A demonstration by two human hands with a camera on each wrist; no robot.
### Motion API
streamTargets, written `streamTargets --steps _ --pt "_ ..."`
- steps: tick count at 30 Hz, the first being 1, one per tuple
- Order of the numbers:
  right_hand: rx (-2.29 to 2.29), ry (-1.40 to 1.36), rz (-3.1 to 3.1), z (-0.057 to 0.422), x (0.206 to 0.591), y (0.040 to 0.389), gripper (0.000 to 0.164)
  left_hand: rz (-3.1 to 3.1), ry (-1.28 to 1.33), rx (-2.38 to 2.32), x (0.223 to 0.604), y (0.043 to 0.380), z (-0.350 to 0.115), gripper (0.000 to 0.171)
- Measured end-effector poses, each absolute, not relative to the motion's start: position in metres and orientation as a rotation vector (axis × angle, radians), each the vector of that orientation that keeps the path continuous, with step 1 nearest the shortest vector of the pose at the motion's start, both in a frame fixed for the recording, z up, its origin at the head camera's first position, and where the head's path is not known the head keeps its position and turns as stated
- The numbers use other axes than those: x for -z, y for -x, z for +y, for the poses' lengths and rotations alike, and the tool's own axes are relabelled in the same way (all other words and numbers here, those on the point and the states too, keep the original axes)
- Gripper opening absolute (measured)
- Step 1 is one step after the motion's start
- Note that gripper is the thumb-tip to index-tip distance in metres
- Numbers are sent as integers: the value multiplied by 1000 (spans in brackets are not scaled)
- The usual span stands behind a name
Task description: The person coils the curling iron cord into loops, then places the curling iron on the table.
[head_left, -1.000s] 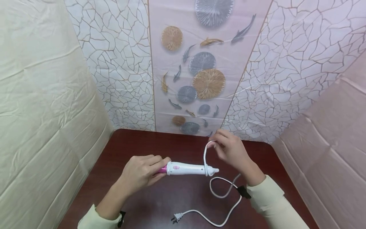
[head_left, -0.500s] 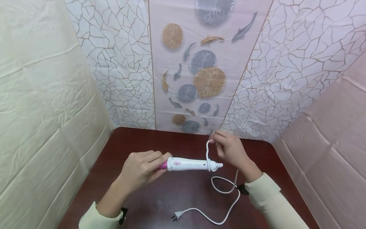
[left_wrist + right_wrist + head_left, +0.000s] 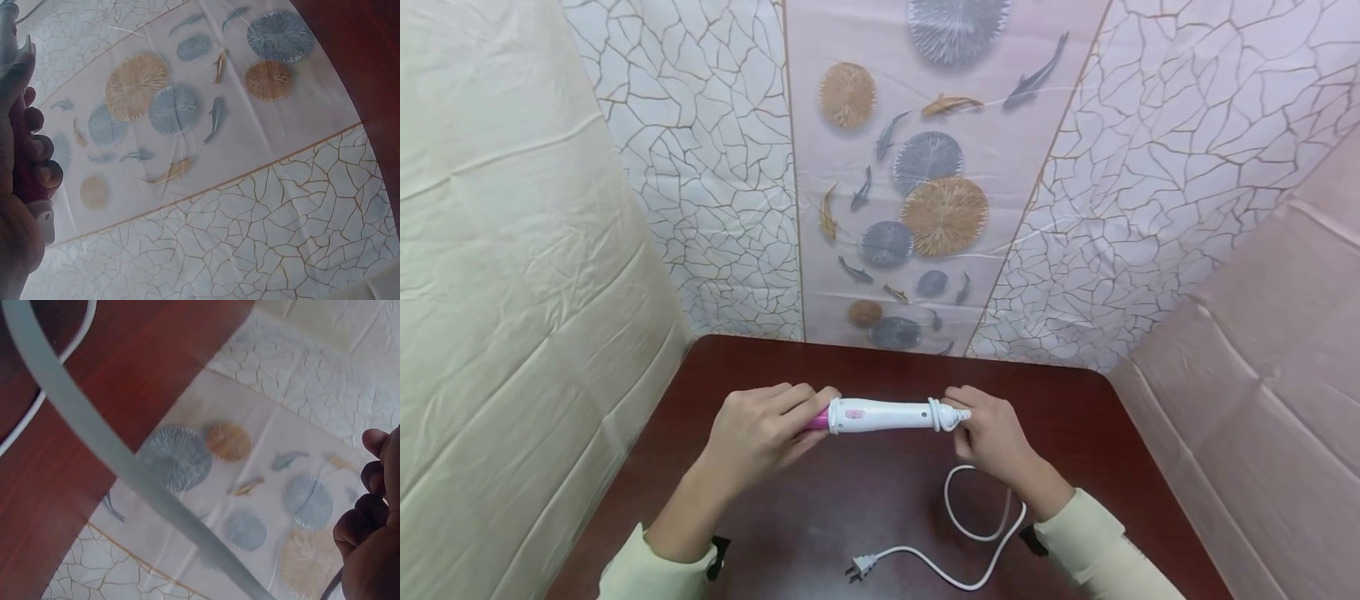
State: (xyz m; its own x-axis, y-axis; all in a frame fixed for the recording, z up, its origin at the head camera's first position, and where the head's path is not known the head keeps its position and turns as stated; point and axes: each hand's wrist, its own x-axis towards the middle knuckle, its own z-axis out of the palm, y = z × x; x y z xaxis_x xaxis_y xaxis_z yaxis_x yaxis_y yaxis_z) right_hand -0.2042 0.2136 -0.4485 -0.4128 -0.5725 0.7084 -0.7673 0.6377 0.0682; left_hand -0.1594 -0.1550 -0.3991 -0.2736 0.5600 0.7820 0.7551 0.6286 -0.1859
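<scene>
A white-handled hair iron (image 3: pixel 883 416) with a pink front part lies crosswise above the table. My left hand (image 3: pixel 767 429) grips the pink part, and in the left wrist view its fingers (image 3: pixel 41 149) curl round it. Most of the pink part is hidden by that hand. The white power cord (image 3: pixel 934 414) is looped round the tail of the handle. At that tail my right hand (image 3: pixel 992 433) holds the cord with curled fingers, also seen as bent fingers (image 3: pixel 369 512) in the right wrist view.
The rest of the cord trails in a loop (image 3: pixel 955 521) over the dark red table (image 3: pixel 820 500), ending in a two-pin plug (image 3: pixel 862 566) near the front. A patterned cloth wall (image 3: pixel 887 192) stands behind, with quilted cloth walls (image 3: pixel 535 333) at both sides.
My right hand has come down from above the handle's tail to right behind it, drawing the cord round the tail. The hair iron has risen slightly in view, still in my left hand.
</scene>
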Motion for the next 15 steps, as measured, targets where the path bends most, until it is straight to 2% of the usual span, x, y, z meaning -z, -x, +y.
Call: streamTargets --steps 7,11,15 --pt "-344 -1143 -2032 206 455 185 30 -2002 1009 287 397 161 -156 38" --pt "-281 -1232 -1914 201 453 177 21 -2028 986 282 399 163 -156 40" --pt "-212 -1302 -1765 195 444 168 28 -2048 962 285 401 165 -156 42"
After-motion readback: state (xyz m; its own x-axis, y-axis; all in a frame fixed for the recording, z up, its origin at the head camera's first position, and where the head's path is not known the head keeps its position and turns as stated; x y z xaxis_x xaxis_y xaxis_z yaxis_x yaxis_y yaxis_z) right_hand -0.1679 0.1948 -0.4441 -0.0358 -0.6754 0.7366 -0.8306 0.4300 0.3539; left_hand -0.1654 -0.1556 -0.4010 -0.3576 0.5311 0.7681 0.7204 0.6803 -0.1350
